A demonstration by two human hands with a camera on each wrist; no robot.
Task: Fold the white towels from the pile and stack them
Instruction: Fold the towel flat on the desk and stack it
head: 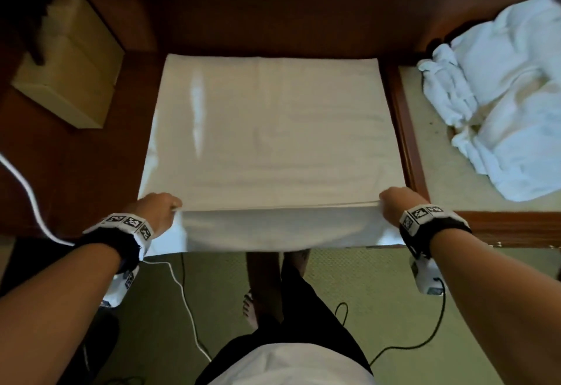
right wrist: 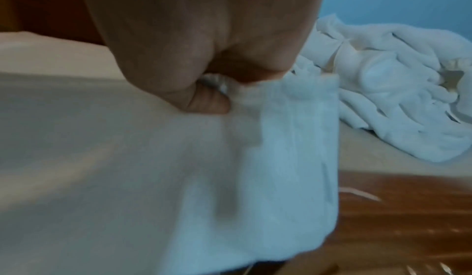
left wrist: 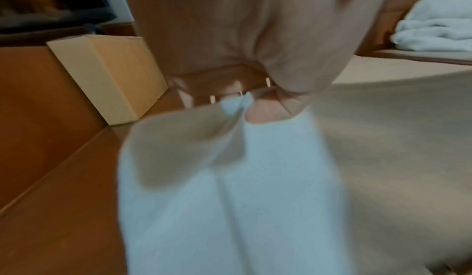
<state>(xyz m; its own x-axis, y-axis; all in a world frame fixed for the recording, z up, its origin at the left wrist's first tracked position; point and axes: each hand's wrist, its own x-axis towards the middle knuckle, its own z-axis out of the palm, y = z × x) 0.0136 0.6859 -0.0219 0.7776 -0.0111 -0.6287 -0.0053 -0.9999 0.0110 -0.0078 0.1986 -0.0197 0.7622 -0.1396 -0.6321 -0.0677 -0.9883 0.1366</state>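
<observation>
A white towel [head: 273,129] lies spread flat on the wooden table [head: 76,172], its near part hanging over the front edge. My left hand [head: 164,207] pinches the towel's near left corner, and my right hand [head: 391,205] pinches the near right corner, so the cloth is stretched taut between them. In the left wrist view the towel [left wrist: 230,188] bunches under my curled fingers [left wrist: 265,111]. In the right wrist view my thumb [right wrist: 209,101] presses into the towel [right wrist: 281,158]. The pile of crumpled white towels [head: 504,102] sits at the right on a beige surface.
A cardboard box [head: 69,59] stands on the table at the far left. A raised wooden rim [head: 406,141] separates the table from the beige surface. White and black cables [head: 182,299] trail over the green carpet by my feet.
</observation>
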